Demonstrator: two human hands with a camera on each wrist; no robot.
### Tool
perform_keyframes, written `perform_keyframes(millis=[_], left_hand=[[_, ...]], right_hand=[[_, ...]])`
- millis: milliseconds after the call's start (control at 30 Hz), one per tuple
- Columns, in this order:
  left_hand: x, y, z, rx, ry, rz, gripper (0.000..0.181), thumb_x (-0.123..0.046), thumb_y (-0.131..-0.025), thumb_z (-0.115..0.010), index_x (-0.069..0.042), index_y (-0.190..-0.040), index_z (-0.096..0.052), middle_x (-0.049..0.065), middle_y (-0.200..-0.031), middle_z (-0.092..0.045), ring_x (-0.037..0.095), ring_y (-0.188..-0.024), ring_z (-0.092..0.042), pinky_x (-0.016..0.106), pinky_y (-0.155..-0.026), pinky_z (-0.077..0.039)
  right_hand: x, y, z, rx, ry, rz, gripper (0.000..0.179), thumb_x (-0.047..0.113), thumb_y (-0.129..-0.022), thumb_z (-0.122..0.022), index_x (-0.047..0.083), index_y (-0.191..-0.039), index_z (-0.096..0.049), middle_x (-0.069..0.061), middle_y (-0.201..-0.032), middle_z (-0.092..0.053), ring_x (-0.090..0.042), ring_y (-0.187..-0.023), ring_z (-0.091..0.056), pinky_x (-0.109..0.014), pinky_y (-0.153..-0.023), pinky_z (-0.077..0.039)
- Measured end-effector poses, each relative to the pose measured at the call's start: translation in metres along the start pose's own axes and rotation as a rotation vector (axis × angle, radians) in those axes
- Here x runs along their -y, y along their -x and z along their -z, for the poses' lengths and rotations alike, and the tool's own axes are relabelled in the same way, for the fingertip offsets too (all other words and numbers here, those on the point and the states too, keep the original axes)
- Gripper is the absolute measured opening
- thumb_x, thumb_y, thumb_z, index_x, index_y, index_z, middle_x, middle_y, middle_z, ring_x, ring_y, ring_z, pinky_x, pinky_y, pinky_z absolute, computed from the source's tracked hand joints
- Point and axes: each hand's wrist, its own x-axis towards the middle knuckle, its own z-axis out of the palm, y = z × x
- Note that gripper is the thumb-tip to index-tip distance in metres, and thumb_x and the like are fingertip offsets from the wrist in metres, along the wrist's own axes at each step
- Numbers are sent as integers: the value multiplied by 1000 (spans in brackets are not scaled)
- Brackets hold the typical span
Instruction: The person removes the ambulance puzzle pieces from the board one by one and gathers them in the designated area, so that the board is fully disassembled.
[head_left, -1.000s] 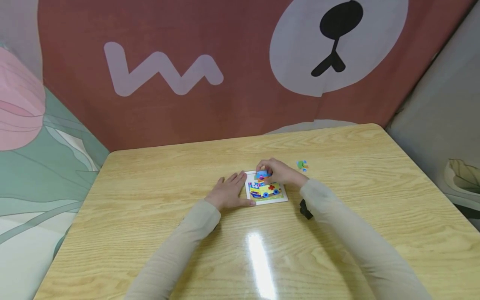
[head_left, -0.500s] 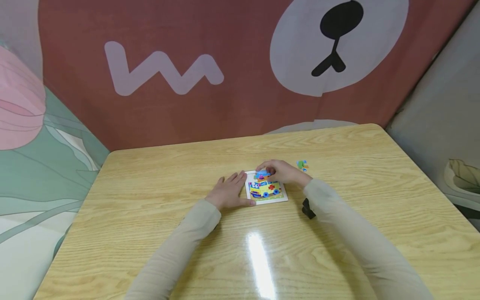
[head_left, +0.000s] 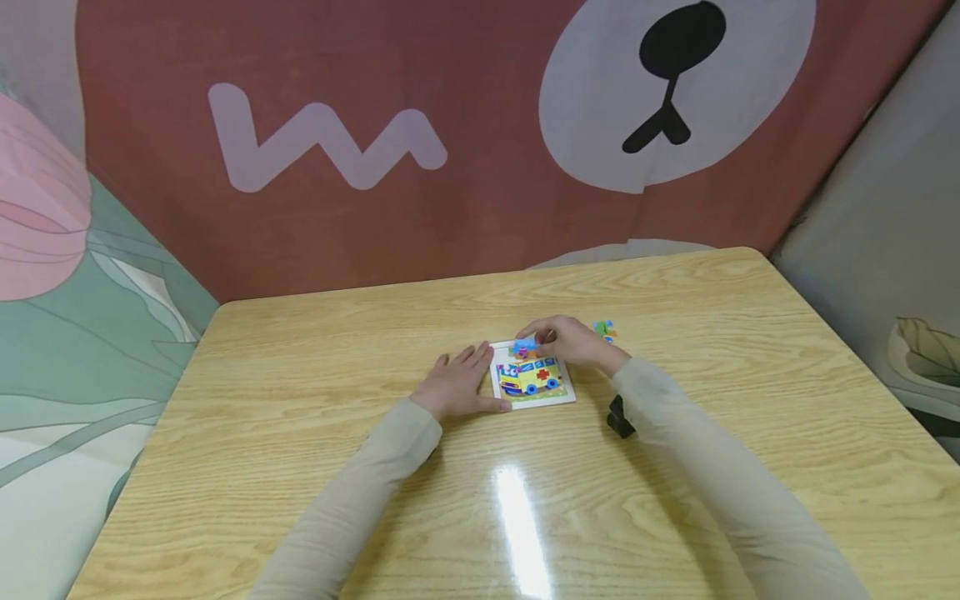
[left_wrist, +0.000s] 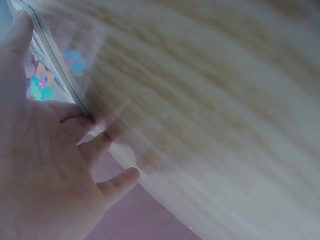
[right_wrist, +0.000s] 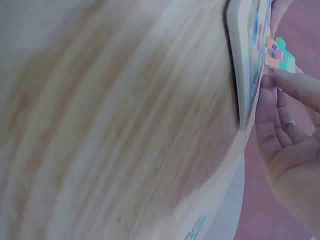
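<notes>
Blue-and-orange puzzle piece [head_left: 526, 347] pinched over white-rimmed puzzle [head_left: 543, 404]

The right hand [head_left: 568, 340] holds the piece between thumb and fingers, above the puzzle's far part, beyond its yellow ambulance [head_left: 534, 380]. The left hand [head_left: 456, 388] rests at the left edge, fingers spread. Loose pieces [head_left: 604, 330] lie farther right on the wooden counter [head_left: 300, 375].
</notes>
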Motion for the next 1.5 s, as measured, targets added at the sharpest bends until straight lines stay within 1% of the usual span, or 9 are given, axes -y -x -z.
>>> perform_keyframes(millis=[200, 333, 500, 733, 1000, 1133, 1200, 1367, 1500], left_hand=[[0, 0, 0, -3, -7, -2, 99, -71, -84, -49, -14, -155, -9, 0, -163, -6, 23, -151, -11, 53, -121, -13], [0, 0, 0, 1, -10, 0, 99, -71, -84, -49, -15, -155, -9, 0, -163, -6, 22, -151, -11, 53, -121, -13], [1, -2, -1, -1, -15, -4, 99, -71, -84, -49, -14, -155, -9, 1, -163, -6, 22, -151, -11, 53, -121, -14], [1, -2, -1, 0, -13, -7, 99, -70, -85, -50, -14, -155, -8, 0, -163, -5, 22, -151, -10, 52, -121, -13], [0, -1, 0, 7, -17, -10, 99, -69, -85, -50, -14, -155, -7, 0, -163, -4, 22, -151, -9, 53, -121, -13], [0, 0, 0, 6, -20, -14, 98, -69, -86, -49, -14, -155, -8, 0, -163, -4, 22, -151, -9, 53, -121, -13], [0, 0, 0, 4, -19, -16, 98, -69, -86, -49, -14, -155, -8, 0, -163, -4, 22, -151, -9, 53, -121, -13], [0, 1, 1, 3, -18, -19, 98, -69, -86, -48, -14, -155, -7, 0, -163, -4, 22, -151, -10, 53, -121, -13], [-1, 1, 1, 3, -15, -20, 97, -69, -86, -49, -14, -155, -8, 1, -163, -4, 23, -151, -10, 53, -121, -13]], right_hand=[[-2, 3, 5, -38, -66, -7, 29, 6, -91, -62, 5, -120, -64, -17, -106, -66, -27, -99, -62, -39, -87, -52], [-3, 6, 9, -46, -131, -46, 30, 9, -92, -61, 4, -122, -61, -19, -111, -66, -28, -104, -62, -38, -88, -52], [-8, 9, 16, -72, -204, -82, 30, 12, -93, -61, 5, -122, -60, -19, -111, -66, -26, -101, -62, -33, -85, -51], [-17, 16, 27, -124, -304, -71, 32, 10, -94, -57, 1, -126, -59, -20, -112, -60, -19, -97, -61, -38, -88, -56], [-25, 24, 40, -169, -323, -74, 38, 10, -95, -57, 0, -132, -54, -21, -114, -57, -15, -90, -64, -38, -85, -57], [-29, 29, 44, -188, -310, -91, 43, 12, -93, -60, 1, -134, -52, -22, -125, -56, -19, -103, -59, -36, -86, -56], [-30, 31, 47, -193, -298, -107, 46, 15, -93, -62, 3, -136, -51, -21, -129, -56, -19, -103, -59, -35, -84, -55], [-34, 36, 53, -190, -311, -149, 50, 21, -92, -64, 7, -138, -50, -21, -131, -55, -9, -94, -59, -32, -80, -52], [-37, 39, 57, -174, -325, -161, 52, 21, -93, -63, 7, -140, -47, -20, -135, -51, -19, -107, -55, -35, -85, -49]])
